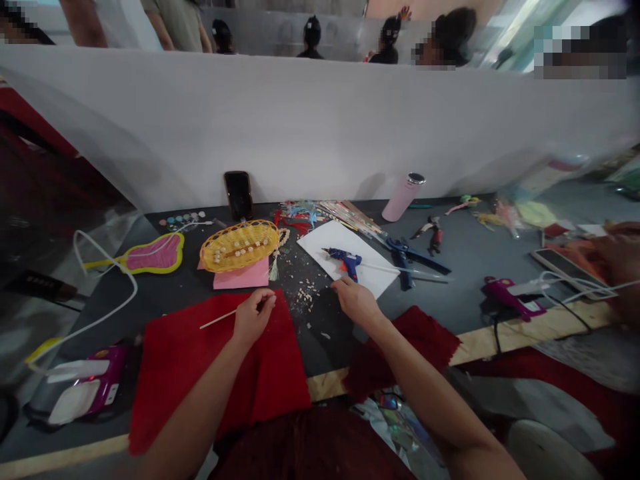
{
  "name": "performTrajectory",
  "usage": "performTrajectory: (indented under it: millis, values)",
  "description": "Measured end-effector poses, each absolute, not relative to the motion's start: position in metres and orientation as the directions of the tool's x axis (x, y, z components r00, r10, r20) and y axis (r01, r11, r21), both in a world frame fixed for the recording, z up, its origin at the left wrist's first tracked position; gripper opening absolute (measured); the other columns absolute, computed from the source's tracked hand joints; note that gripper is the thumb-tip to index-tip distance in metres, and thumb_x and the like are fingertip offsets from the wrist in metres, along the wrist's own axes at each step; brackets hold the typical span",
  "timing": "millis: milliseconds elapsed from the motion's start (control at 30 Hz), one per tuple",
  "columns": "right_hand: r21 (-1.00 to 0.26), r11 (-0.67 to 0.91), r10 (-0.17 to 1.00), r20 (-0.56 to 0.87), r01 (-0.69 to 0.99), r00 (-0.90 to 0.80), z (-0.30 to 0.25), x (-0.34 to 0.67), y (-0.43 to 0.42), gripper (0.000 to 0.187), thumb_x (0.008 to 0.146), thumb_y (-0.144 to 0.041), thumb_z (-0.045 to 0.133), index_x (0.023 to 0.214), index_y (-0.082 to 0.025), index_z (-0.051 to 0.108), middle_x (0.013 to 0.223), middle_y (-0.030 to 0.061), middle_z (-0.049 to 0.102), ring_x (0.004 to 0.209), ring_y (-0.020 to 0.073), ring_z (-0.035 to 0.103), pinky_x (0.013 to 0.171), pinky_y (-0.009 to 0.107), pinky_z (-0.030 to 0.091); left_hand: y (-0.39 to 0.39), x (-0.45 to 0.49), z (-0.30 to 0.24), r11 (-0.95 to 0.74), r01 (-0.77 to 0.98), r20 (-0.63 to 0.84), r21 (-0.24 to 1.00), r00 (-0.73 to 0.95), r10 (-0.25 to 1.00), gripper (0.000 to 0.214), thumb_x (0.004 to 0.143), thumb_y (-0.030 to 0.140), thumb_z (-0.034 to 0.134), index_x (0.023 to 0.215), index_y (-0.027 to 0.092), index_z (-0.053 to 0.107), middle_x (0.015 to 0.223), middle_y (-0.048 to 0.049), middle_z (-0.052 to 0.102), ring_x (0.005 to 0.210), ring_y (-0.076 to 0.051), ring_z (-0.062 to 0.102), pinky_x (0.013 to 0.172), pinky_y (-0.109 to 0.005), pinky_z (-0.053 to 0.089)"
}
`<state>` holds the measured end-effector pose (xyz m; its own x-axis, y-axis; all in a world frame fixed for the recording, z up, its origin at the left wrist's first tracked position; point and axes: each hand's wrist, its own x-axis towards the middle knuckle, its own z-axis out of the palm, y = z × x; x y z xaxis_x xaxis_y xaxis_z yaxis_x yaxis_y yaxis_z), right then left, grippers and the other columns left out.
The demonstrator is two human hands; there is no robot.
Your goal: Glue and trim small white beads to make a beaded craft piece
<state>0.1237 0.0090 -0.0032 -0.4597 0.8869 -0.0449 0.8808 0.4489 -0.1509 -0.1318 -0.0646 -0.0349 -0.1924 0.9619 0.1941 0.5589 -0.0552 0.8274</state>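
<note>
- Thin stick (217, 321): pale, slim, lying nearly level just above the red cloth (200, 373); free end points to the person's left, other end held in the L hand.
- Left hand (254, 315): fingers pressed together, pinching the stick's near end; hand over the cloth's top edge.
- Right hand (356, 300): palm down on the table (465, 257), fingertips at the near corner of the white paper (327, 241). Fingers loosely bent; can't tell if they pinch anything small.
- Blue glue gun (345, 259): lies on the white paper, just beyond the R hand, not touched; clear glue rod sticks out to the right.
- Step in hand (judgement): stick held ready in L hand, R hand working beside the gun. Taking up the gun would call for a full wrap round its handle, nozzle kept off the cloth.
- Nearby: scattered beads (305, 295) between the hands; yellow basket (207, 257) w/ beads, on pink paper (245, 277); blue scissors (410, 257); second red cloth piece (420, 337) under the R forearm.
- Further out: purple glue gun (510, 297), pink bottle (403, 198), phone (238, 195) against the white partition (320, 127).
</note>
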Motion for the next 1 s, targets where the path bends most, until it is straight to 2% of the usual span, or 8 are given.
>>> performTrajectory:
  millis: [300, 467, 567, 767, 900, 1000]
  values:
    - [-0.104, 0.445, 0.892, -0.039, 0.889, -0.451, 0.006, 0.118, 0.032, 0.035, 0.088, -0.011, 0.035, 0.116, -0.021, 0.054, 0.113, 0.0096, 0.054, 0.093, 0.0176, 0.056, 0.074, 0.024, 0.042, -0.060, -0.134, -0.037, -0.050, 0.513, 0.174, 0.857, -0.198, 0.965, 0.018, 0.081, 0.033, 0.049, 0.086, 0.020, 0.060, 0.071, -0.0002, 0.065, 0.068, -0.015, 0.061, 0.066, -0.024, 0.044]
    - [0.059, 0.522, 0.853, -0.064, 0.851, -0.519, 0.022, 0.107, 0.040, 0.039, 0.090, -0.014, 0.034, 0.125, -0.025, 0.048, 0.111, 0.0112, 0.054, 0.103, 0.0232, 0.046, 0.081, 0.030, 0.040, -0.059, -0.135, -0.039, -0.037, 0.517, 0.154, 0.855, -0.185, 0.970, 0.019, 0.081, 0.034, 0.049, 0.087, 0.020, 0.060, 0.072, 0.0001, 0.065, 0.068, -0.015, 0.061, 0.065, -0.024, 0.044]
    - [0.108, 0.531, 0.847, -0.087, 0.841, -0.524, 0.020, 0.100, 0.046, 0.042, 0.090, -0.015, 0.035, 0.128, -0.028, 0.044, 0.111, 0.0117, 0.053, 0.104, 0.0251, 0.043, 0.081, 0.033, 0.039, -0.059, -0.135, -0.042, -0.033, 0.540, 0.152, 0.841, -0.176, 0.973, 0.019, 0.081, 0.035, 0.049, 0.087, 0.020, 0.060, 0.073, 0.0001, 0.065, 0.068, -0.015, 0.060, 0.065, -0.024, 0.044]
    - [0.107, 0.537, 0.843, -0.105, 0.837, -0.527, 0.007, 0.104, 0.051, 0.036, 0.090, -0.017, 0.038, 0.119, -0.031, 0.054, 0.111, 0.0116, 0.053, 0.105, 0.0272, 0.041, 0.081, 0.037, 0.039, -0.059, -0.135, -0.040, -0.035, 0.549, 0.142, 0.835, -0.155, 0.978, 0.020, 0.082, 0.036, 0.048, 0.087, 0.021, 0.060, 0.075, -0.0001, 0.065, 0.069, -0.015, 0.061, 0.066, -0.024, 0.044]
    - [0.060, 0.565, 0.824, -0.093, 0.823, -0.559, 0.013, 0.113, 0.044, 0.031, 0.085, -0.012, 0.044, 0.105, -0.026, 0.063, 0.109, 0.0110, 0.054, 0.105, 0.0261, 0.044, 0.081, 0.034, 0.040, -0.060, -0.136, -0.039, -0.035, 0.556, 0.145, 0.830, -0.154, 0.977, 0.020, 0.083, 0.036, 0.047, 0.087, 0.021, 0.060, 0.074, -0.0005, 0.066, 0.070, -0.015, 0.061, 0.066, -0.025, 0.045]
    - [0.020, 0.582, 0.811, -0.083, 0.813, -0.579, 0.019, 0.116, 0.034, 0.027, 0.086, -0.013, 0.044, 0.106, -0.023, 0.061, 0.107, 0.0105, 0.056, 0.101, 0.0227, 0.049, 0.083, 0.031, 0.041, -0.058, -0.137, -0.044, -0.036, 0.587, 0.150, 0.809, -0.146, 0.978, 0.022, 0.083, 0.035, 0.047, 0.095, 0.022, 0.060, 0.083, -0.0020, 0.067, 0.076, -0.016, 0.062, 0.070, -0.027, 0.046]
